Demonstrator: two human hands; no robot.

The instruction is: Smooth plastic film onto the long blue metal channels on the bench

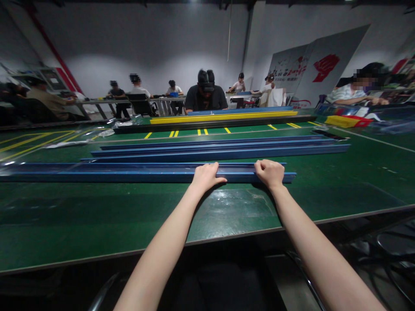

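Observation:
A long blue channel-shaped strip (145, 176) lies across the near part of the green table, running out of view on the left. My left hand (207, 176) is closed over it right of the picture's middle, with the thumb along its near wall. Close to the strip's right end, my right hand (270, 172) grips it with the fingers curled over. Both arms reach forward over the table edge. The undersides of my fingers are hidden. Just beyond lie more blue strips (227, 152), parallel to the one in my hands.
Farther back are a yellow strip (227, 116), a black strip (214, 124) and another blue strip. A yellow tray (340, 121) stands at the right. Across the green table (97, 220) sits a person in dark clothes (206, 95). Several other people sit behind.

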